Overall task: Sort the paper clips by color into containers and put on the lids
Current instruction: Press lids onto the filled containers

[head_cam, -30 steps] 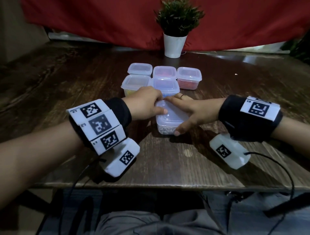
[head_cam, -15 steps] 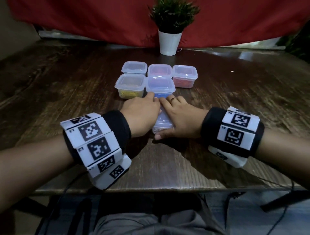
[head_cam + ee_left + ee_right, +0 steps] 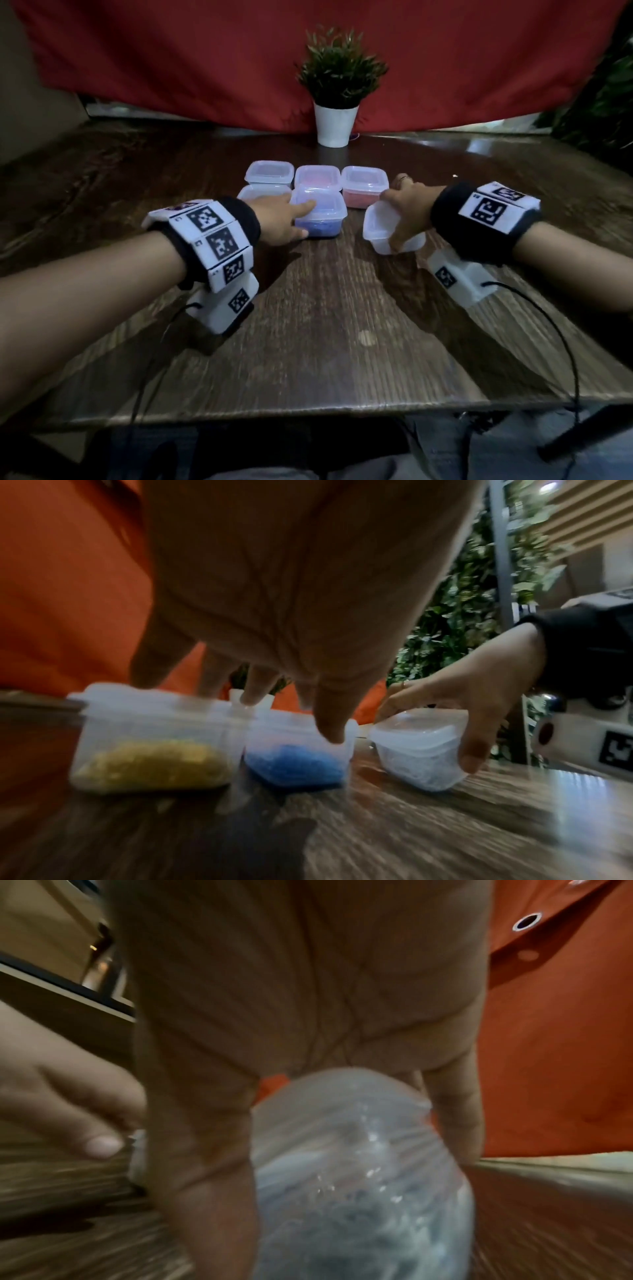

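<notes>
Now right hand (image 3: 407, 209) grips lidded container (image 3: 380, 228).

6 lidded containers (image 3: 318, 212); 1 potted plant (image 3: 337, 99); 2 hands (image 3: 281, 219).

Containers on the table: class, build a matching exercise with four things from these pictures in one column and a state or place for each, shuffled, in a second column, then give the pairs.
Column 1
1. blue-clip container
2. white-clip container
3. yellow-clip container
4. potted plant

Column 2
A. stands at the far edge of the table, by the red cloth
B. gripped by the right hand, lid on
C. touched by the left hand
D. immediately left of the blue-clip container, mostly hidden in the head view

Pairs: 1-C, 2-B, 3-D, 4-A
</notes>
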`<state>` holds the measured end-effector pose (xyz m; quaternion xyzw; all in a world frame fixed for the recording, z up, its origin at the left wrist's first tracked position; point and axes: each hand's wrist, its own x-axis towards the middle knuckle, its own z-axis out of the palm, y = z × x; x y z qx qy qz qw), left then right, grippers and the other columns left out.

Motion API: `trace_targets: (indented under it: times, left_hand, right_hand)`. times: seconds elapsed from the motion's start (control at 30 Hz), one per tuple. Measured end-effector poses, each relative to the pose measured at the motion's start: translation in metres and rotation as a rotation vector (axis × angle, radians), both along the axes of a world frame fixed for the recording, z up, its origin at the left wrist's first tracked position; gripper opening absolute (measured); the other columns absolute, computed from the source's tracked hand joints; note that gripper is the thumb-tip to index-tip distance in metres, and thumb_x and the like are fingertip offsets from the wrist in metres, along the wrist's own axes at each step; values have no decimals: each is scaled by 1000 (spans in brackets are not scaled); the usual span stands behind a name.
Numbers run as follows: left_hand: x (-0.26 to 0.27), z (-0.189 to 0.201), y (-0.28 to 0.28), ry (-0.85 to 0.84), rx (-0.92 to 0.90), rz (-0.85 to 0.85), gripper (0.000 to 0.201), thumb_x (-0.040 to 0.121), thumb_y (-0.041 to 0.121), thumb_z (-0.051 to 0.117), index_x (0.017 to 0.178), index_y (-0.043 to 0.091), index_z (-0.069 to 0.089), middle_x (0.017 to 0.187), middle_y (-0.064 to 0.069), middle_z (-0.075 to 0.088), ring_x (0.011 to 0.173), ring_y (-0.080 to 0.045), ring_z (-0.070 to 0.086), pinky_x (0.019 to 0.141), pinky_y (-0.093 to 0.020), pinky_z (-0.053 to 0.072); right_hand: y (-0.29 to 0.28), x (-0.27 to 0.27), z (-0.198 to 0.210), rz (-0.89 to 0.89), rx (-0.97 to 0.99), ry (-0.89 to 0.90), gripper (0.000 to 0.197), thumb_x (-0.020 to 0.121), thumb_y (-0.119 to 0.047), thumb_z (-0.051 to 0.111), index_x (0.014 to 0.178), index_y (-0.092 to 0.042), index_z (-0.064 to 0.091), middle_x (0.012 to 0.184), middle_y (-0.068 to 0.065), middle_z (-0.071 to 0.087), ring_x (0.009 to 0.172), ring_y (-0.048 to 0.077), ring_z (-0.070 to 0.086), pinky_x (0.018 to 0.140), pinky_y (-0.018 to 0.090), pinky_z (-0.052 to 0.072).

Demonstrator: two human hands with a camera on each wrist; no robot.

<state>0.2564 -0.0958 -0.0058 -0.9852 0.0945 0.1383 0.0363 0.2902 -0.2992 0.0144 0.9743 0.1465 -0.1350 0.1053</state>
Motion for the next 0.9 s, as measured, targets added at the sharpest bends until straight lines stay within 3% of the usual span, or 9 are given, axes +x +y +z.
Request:
trace_targets:
  times: [0.13, 0.3, 0.37, 0.43, 0.5, 0.6, 0.67, 0.77, 0.9]
  left_hand:
    - [-1, -5, 9, 1, -39, 0, 58, 100, 33, 36, 149, 29, 6, 156, -16, 6, 142, -29, 16, 114, -31, 15]
    - [-1, -5, 12, -80, -77, -8, 58, 98, 40, 38, 149, 28, 13, 153, -13, 19, 139, -27, 23, 112, -32, 22]
    - [6, 0, 16, -139, -139, -1, 74, 90, 54, 45, 150, 25, 11, 154, -12, 19, 141, -28, 20, 113, -39, 21]
    - [19, 10, 18, -135, -175, 14, 97, 77, 67, 55, 150, 25, 5, 156, -14, 8, 143, -31, 10, 115, -43, 16]
    - [35, 20, 17, -32, -139, 43, 110, 71, 64, 62, 149, 28, -7, 156, -14, -9, 143, -33, -6, 117, -44, 5]
    - [53, 23, 13, 111, -62, 74, 115, 62, 73, 55, 146, 36, -15, 154, -9, -21, 141, -35, -17, 115, -52, -1]
    - [58, 18, 11, 167, -50, 86, 114, 58, 80, 49, 145, 40, -13, 155, -4, -21, 142, -32, -17, 114, -54, -3]
    - [61, 12, 12, 211, -91, 102, 114, 51, 83, 45, 145, 44, -6, 156, 2, -18, 143, -28, -16, 114, -53, -5]
    - [60, 5, 19, 170, -143, 91, 109, 54, 81, 45, 147, 42, 1, 157, 3, -13, 144, -25, -10, 116, -47, -2]
  right_hand:
    - [8, 22, -11, -63, 7, 33, 99, 72, -45, 73, 147, -23, 12, 149, 20, 9, 134, 39, 27, 104, 46, 35]
    - [13, 33, -12, -47, 41, 34, 116, 66, -58, 72, 149, -29, -4, 154, 19, -2, 141, 38, 13, 112, 47, 24]
    - [7, 39, -2, -56, 64, 53, 124, 61, -62, 72, 147, -31, -12, 156, 12, -8, 143, 33, 6, 113, 45, 20]
    - [2, 46, 8, -77, 134, 113, 128, 55, -65, 70, 147, -32, -13, 156, 4, -13, 145, 27, 0, 115, 43, 15]
    - [1, 54, 12, -82, 191, 165, 127, 54, -65, 67, 146, -34, -13, 156, 0, -18, 144, 23, -10, 116, 44, 7]
    - [6, 65, 7, -70, 286, 236, 121, 60, -58, 71, 146, -36, -10, 154, -4, -22, 142, 20, -20, 114, 49, 0]
    - [9, 70, 0, -101, 402, 335, 126, 53, -52, 82, 147, -40, -2, 155, -9, -20, 142, 17, -19, 114, 47, 4]
    - [8, 74, -4, -116, 459, 405, 124, 43, -54, 81, 144, -47, 9, 155, -15, -13, 144, 16, -11, 114, 43, 11]
    - [3, 75, -4, -42, 411, 386, 122, 43, -59, 81, 144, -48, 13, 155, -17, -6, 144, 15, -7, 117, 47, 5]
